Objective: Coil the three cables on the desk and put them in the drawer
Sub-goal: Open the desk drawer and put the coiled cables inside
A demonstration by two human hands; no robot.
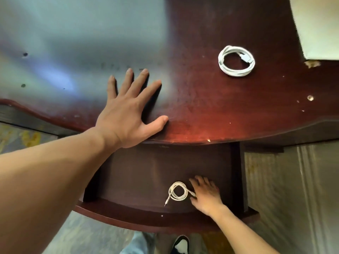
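Head view, looking down over a dark red desk (211, 107) and a pulled-out drawer (139, 180) below its near edge.

Left hand (128, 110) laid flat on the desk top near the front edge, fingers straight and spread, holding nothing; probably bracing. Right hand (205, 195) down inside the drawer at its near right, fingers relaxed and loosely spread, just beside a small coiled cable (177, 192) lying on the drawer floor. Hard to tell whether thumb or fingertips touch the loop's right side; no clear pinch seen. One plug end sticking out of that coil toward the near left.

Farther off, on the right part of the desk top, a second white coiled cable (236, 61), thicker, wound in several turns, connector resting inside the ring. Well apart from both hands. No third cable in sight: hidden, out of frame, or elsewhere, cannot say.

Beyond the desk's far right corner, a pale panel (315, 24). Below, patterned floor and a shoe (180, 244).

Progress, as a judgement: one coil delivered to the drawer, one coiled and waiting on the desk, the third unaccounted for. Left to do: fetch the desk coil, deal with the missing one, likely shut the drawer.
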